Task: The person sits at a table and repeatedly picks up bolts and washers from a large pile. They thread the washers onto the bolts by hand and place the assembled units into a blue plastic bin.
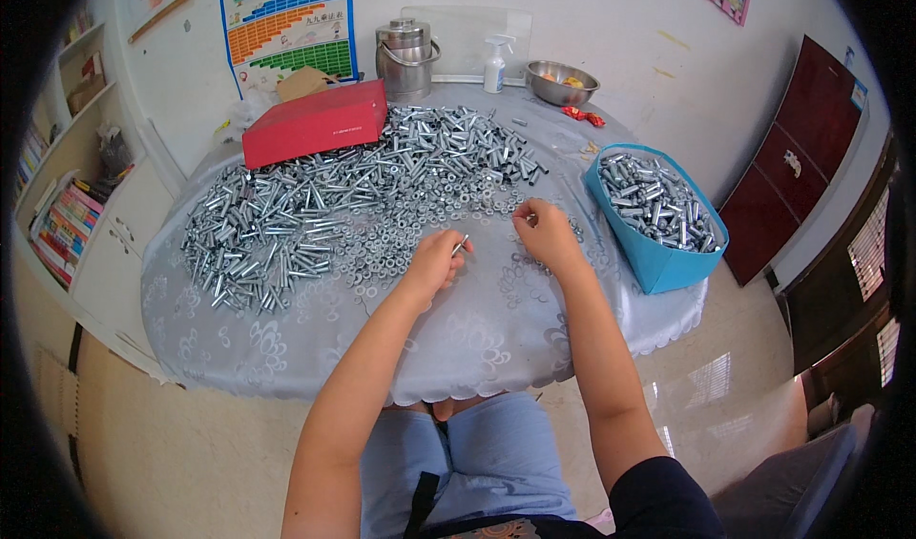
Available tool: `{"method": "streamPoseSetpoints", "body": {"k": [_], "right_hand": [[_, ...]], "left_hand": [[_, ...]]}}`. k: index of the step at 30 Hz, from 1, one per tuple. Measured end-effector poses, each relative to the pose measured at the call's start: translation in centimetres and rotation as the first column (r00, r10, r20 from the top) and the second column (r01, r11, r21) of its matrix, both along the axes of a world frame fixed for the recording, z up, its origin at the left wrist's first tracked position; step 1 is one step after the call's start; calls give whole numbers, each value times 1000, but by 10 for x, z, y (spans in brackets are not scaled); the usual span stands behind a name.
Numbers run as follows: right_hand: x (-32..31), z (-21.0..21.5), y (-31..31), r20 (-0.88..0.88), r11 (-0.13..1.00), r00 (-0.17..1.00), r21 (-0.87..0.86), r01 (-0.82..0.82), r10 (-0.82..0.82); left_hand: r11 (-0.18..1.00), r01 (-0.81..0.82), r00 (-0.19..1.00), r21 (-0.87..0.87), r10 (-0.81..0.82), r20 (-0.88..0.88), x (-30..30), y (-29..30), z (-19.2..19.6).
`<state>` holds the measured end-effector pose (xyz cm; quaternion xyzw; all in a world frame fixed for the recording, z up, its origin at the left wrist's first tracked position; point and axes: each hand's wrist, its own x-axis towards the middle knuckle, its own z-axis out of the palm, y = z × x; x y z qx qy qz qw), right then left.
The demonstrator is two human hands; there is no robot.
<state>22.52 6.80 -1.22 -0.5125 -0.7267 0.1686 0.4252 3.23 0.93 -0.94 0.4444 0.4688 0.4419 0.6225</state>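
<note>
My left hand (437,262) is closed around a small silver bolt (461,245), whose end sticks out past the fingers. To its right, my right hand (546,234) hovers by the edge of the loose nuts and washers (396,238), thumb and fingertips pinched together. Whatever lies between those fingertips is too small to make out. Beyond the hands spreads a large heap of silver bolts and metal sleeves (286,215). At the right, a light-blue fabric basket (658,262) is filled with similar metal pieces (658,200).
The table (448,348) has a grey patterned cloth with a scalloped edge. A red box (315,124) rests on the heap. Along the back stand a steel pot with a handle (405,57), a white spray bottle (494,67) and a steel bowl (563,81), with red wrappers (584,116) nearby.
</note>
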Motion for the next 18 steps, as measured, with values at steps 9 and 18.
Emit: {"method": "streamPoseSetpoints", "body": {"k": [9, 18], "right_hand": [[-14, 9, -10, -62, 977, 977, -47, -206, 203], [-1, 2, -3, 69, 998, 997, 48, 40, -43]], "left_hand": [[1000, -3, 1000, -7, 3, -7, 1, -1, 2], [1000, -2, 1000, 1, 2, -8, 1, -1, 2]]}}
